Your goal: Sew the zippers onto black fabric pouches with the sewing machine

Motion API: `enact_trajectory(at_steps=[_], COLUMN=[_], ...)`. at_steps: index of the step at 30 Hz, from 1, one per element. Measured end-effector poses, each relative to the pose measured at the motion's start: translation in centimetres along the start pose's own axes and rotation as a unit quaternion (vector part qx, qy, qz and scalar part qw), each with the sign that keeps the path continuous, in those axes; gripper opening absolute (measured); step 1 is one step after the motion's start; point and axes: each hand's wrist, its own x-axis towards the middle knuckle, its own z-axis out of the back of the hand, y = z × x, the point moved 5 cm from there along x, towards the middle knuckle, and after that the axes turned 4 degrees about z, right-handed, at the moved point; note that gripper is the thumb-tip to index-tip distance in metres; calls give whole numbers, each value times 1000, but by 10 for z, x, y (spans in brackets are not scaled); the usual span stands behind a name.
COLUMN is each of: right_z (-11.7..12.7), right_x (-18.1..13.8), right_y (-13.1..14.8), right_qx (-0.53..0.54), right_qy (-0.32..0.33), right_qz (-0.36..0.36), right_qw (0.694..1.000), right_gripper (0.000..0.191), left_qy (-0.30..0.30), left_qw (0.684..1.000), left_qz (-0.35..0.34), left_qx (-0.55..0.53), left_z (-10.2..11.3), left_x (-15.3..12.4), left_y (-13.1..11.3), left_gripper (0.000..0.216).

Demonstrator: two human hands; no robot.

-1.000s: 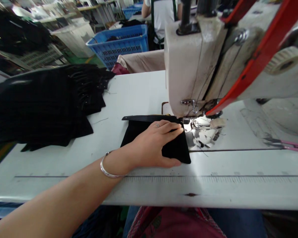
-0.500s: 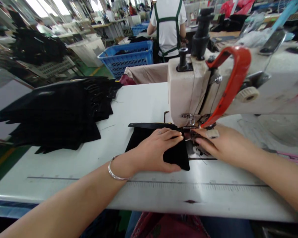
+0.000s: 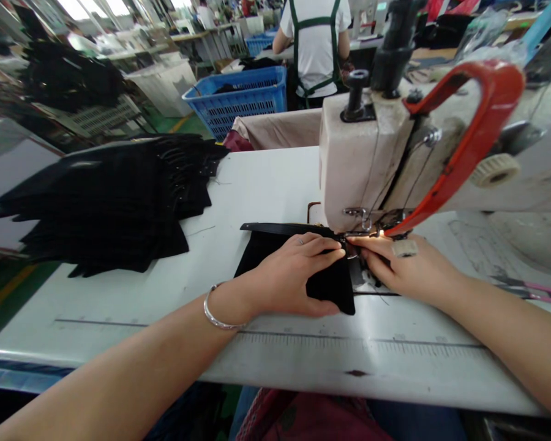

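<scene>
A black fabric piece [image 3: 330, 282] lies on the sewing machine bed, its right edge by the presser foot. A dark strip [image 3: 275, 229] runs along its far edge. My left hand [image 3: 298, 272] rests on the fabric with fingers stretched and the thumb apart, pressing it down; a bracelet is on that wrist. My right hand [image 3: 399, 263] is at the needle area of the sewing machine [image 3: 349, 165], right of the fabric. Its forefinger reaches to the fabric's edge, with the thumb apart below it. The machine partly hides these fingers.
A stack of black fabric pieces [image 3: 119, 202] lies on the left of the white table [image 3: 165, 306]. Pink-handled scissors [image 3: 537, 291] lie at the right. A red curved guard [image 3: 477, 135] arches beside the machine head. Behind are a blue crate [image 3: 239, 98] and a seated person [image 3: 316, 43].
My right forefinger has moved left to the fabric's edge, under the machine head. A bright glint now shows by the needle. The view has shifted slightly, while my left hand keeps its place on the fabric.
</scene>
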Motion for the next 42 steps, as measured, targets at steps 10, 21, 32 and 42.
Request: enact_trajectory(at_steps=[10, 21, 32, 42], right_z=[-5, 15, 25, 0], right_x=[1, -10, -9, -18], right_y=[-6, -12, -7, 23], right_qx=[20, 61, 79, 208], right_qy=[13, -79, -75, -30], right_qz=[-22, -38, -49, -119], right_qw=[999, 994, 993, 970], right_gripper=[31, 15, 16, 17], left_qy=[-8, -8, 1, -245], left_qw=[1000, 1000, 1000, 926], left_qz=[1, 1, -8, 204], left_qx=[18, 13, 2, -203], left_z=[0, -2, 2, 14], left_x=[2, 1, 4, 5], left_y=[0, 2, -2, 15], left_gripper=[76, 78, 51, 17])
